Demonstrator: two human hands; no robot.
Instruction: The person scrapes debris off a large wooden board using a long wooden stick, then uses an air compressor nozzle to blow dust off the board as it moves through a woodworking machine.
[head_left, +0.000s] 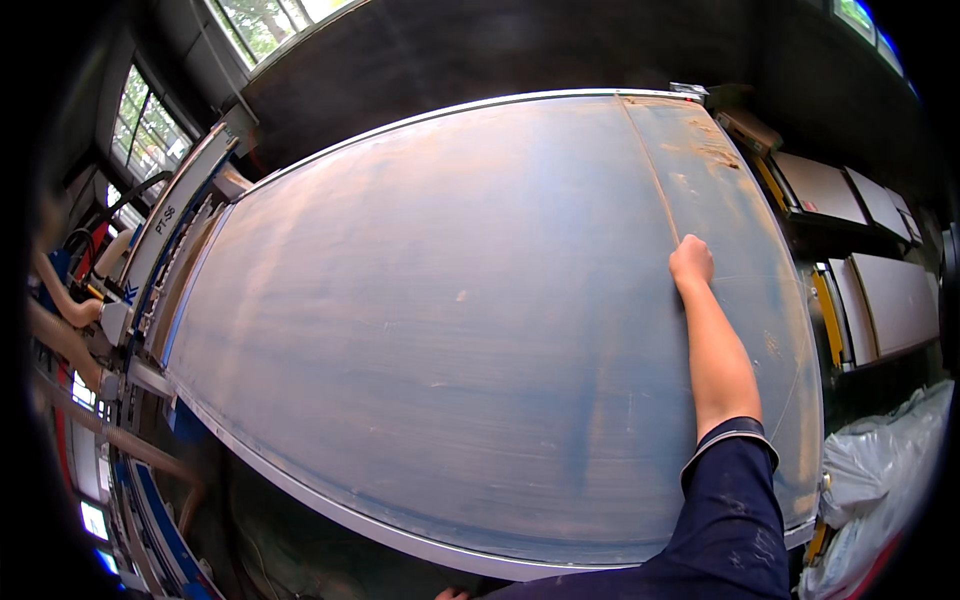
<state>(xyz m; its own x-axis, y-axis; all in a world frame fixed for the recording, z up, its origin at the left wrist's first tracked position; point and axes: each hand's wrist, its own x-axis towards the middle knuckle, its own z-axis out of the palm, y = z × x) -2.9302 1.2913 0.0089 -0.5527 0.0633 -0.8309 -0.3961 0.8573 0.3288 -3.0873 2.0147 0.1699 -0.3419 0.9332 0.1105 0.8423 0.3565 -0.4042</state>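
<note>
My right hand (692, 262) is closed in a fist over the right part of a large grey-blue machine table (420, 300). A thin brown line (650, 158) runs from the table's far edge to this fist. Whether it is a narrow strip or a line of dust, I cannot tell. What the fingers hold, if anything, is hidden. Only a sliver of my left hand (452, 594) shows at the bottom edge, below the table's near rim, and its fingers cannot be made out.
A machine gantry (175, 215) with hoses stands across the table's left end. Brown dust (715, 152) lies at the far right corner. Beyond the right edge are stacked pale panels (890, 305) and a crumpled clear plastic sheet (870, 470). A metal rim (330, 505) borders the near side.
</note>
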